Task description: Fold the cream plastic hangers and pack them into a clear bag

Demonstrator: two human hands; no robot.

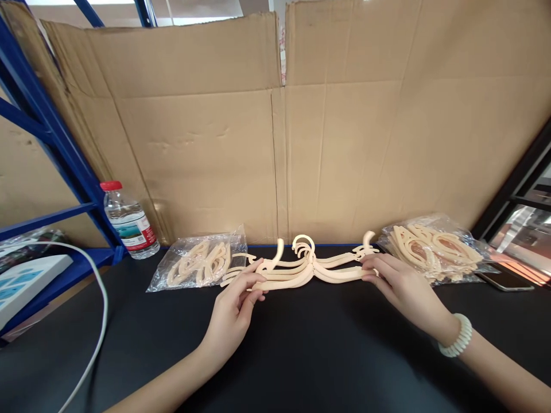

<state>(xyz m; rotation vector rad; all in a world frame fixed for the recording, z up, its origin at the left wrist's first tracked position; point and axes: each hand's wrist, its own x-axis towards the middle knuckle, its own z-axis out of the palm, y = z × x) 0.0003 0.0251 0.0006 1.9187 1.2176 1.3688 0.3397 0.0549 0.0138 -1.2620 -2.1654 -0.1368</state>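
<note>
Several beige plastic clothes hangers (297,277) lie together on the black table, their curved hooks pointing up and away from me. My left hand (236,307) pinches the left arm of the nearest hanger between thumb and fingers. On the other side, my right hand (407,287) grips that hanger's right end; a pale coil band circles the wrist. Small upturned pieces stick up near both hands. My fingers hide parts of the hanger ends.
Clear bags of beige hanger parts lie at left (198,261) and right (433,246). A water bottle (131,223) with a red cap stands far left, near a white cable (104,304). A phone (508,280) rests at right. Cardboard (206,143) walls the back.
</note>
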